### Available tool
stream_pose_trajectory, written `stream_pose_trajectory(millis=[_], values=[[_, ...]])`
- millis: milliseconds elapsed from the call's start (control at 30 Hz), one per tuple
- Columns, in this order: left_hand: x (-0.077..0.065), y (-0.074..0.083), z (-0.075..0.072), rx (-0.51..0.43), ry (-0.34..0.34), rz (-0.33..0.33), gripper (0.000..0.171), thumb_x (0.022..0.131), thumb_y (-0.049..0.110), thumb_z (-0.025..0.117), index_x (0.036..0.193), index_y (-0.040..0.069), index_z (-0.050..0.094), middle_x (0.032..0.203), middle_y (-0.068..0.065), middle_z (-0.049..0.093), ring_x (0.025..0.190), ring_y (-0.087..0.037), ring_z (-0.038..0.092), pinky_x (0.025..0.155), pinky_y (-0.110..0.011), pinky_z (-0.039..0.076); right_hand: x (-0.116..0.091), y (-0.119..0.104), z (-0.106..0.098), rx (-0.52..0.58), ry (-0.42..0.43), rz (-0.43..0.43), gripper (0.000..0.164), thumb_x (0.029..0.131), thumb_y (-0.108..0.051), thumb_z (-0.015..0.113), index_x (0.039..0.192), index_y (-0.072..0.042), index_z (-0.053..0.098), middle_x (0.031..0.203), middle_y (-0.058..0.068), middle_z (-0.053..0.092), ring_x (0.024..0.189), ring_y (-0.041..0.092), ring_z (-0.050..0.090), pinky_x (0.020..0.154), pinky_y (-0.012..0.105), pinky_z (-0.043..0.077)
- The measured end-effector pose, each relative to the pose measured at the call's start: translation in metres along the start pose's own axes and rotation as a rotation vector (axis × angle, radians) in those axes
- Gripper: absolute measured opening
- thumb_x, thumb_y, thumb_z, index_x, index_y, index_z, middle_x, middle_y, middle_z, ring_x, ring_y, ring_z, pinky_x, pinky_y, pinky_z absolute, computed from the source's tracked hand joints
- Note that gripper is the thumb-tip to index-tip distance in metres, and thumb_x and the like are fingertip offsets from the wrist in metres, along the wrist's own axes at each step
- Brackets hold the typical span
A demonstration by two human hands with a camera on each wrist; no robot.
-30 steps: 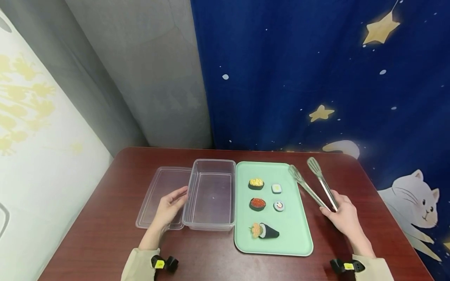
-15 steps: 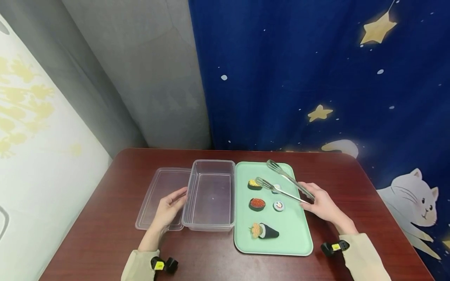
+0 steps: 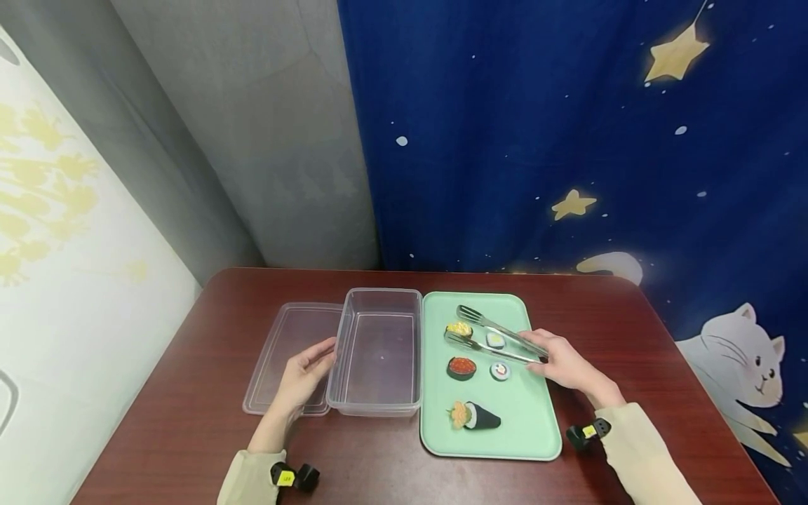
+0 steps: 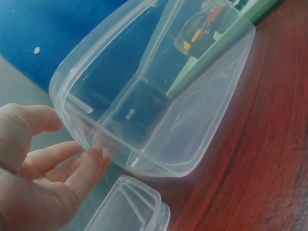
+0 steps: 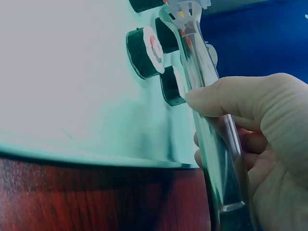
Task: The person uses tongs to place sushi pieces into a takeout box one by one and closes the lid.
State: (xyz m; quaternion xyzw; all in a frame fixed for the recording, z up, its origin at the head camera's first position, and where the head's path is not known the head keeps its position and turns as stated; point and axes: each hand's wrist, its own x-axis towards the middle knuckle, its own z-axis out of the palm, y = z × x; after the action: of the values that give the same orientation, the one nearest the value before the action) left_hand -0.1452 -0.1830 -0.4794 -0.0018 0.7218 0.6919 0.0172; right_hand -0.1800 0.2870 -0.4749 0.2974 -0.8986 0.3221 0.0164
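Observation:
Metal tongs [image 3: 499,328] are in my right hand [image 3: 564,361], thumb on one side and fingers on the other. Their parted tips stand either side of a toy sushi piece with yellow topping [image 3: 459,327] on the green tray [image 3: 505,440]. In the right wrist view the tongs [image 5: 207,130] reach past dark-sided sushi rolls. My left hand [image 3: 301,375] touches the left wall of a clear plastic box [image 3: 381,365]. In the left wrist view its relaxed fingers [image 4: 84,171] lie against the outside of that box, under the rim.
A clear lid [image 3: 271,372] lies left of the box. Also on the tray are a red-topped piece [image 3: 461,367], a square roll [image 3: 495,341], a round roll [image 3: 499,371] and a hand roll [image 3: 482,415]. A blue curtain [image 3: 454,175] hangs behind the table.
My right hand has carried the tongs leftward from beside the tray to over it, with their tips now around the yellow-topped sushi. The left hand has stayed at the box.

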Motion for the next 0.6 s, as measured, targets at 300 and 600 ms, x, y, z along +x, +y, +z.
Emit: stream_pose_trajectory(millis=[300, 600], values=[[-0.0004, -0.0009, -0.0003, -0.003, 0.001, 0.004, 0.04, 0.092, -0.001, 0.056, 0.129, -0.014, 0.046, 0.129, -0.031, 0.049, 0.107, -0.014, 0.058, 0.086, -0.015, 0.048, 0.0024, -0.0019, -0.0011, -0.039, -0.028, 0.005, 0.047, 0.077, 0.002, 0.071, 0.121, 0.009, 0.057, 0.109, 0.019, 0.06, 0.09, 0.025, 0.056, 0.069, 0.034, 0.049], [-0.0004, 0.0009, -0.0006, 0.027, 0.003, -0.002, 0.04, 0.092, 0.001, 0.056, 0.129, -0.012, 0.047, 0.131, -0.028, 0.049, 0.111, -0.021, 0.056, 0.086, -0.015, 0.047, 0.0047, -0.0025, -0.0011, -0.053, -0.016, -0.022, 0.044, 0.075, 0.007, 0.069, 0.117, 0.008, 0.06, 0.103, 0.015, 0.063, 0.083, 0.017, 0.057, 0.064, 0.031, 0.049]])
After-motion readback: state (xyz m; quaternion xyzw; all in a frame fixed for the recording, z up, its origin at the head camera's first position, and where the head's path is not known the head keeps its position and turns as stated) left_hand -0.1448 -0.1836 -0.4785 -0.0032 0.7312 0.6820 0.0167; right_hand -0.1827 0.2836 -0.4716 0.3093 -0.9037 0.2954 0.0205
